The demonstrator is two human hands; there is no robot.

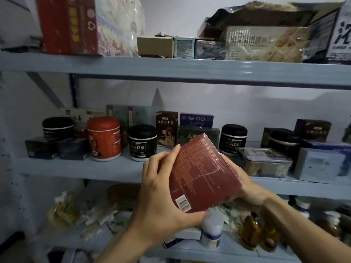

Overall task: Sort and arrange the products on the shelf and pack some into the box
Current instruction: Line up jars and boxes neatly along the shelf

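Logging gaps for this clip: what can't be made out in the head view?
- Packing box: not in frame.
- Red box front: turned away; back print blurred.
- Right hand fingers: hidden behind the red box.
- Bottom shelf items: blurred, partly blocked by the left hand.

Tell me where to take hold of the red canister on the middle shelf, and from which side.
Grip the red canister around its straight body below the domed lid, coming in from the front. It stands upright at the shelf's front edge; a black jar and dark boxes crowd its sides, so only the front seems open.
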